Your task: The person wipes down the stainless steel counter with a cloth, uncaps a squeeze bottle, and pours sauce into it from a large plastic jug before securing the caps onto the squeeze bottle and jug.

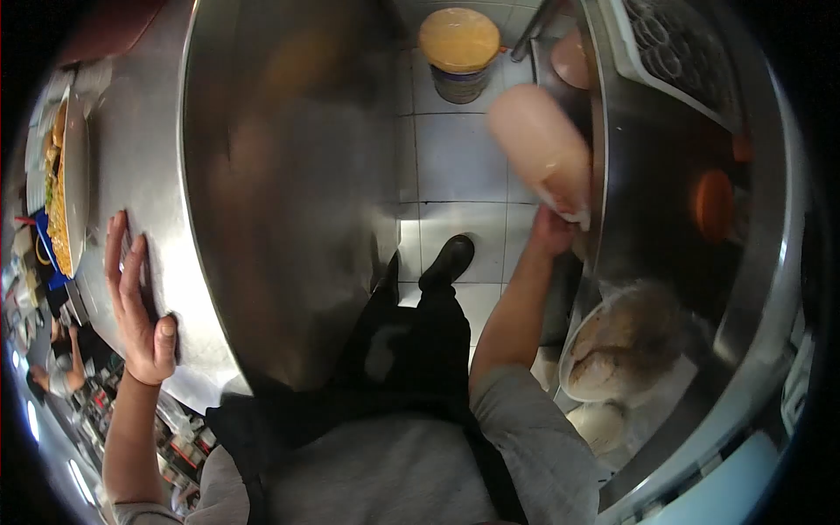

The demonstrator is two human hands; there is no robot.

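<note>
My left hand (pixel 140 306) lies on the steel counter (pixel 140 166) at the left, fingers stretched out and holding nothing. Just beyond its fingertips stands a white plate (pixel 79 188) with yellow and green food. On the right, my right hand (pixel 553 234) is closed on the near end of a pale pink cylindrical container (pixel 538 136). The container is tilted over the floor beside the lower steel shelf, slightly blurred; its exact kind cannot be made out. My fingers are partly hidden beneath its end.
A tub with a yellow lid (pixel 459 39) stands on the tiled floor (pixel 464 157). The right-hand shelf bears a plastic-covered bowl of brownish food (pixel 626 346), an orange round object (pixel 713 206) and a white rack (pixel 626 44). Another person (pixel 66 367) is at far left.
</note>
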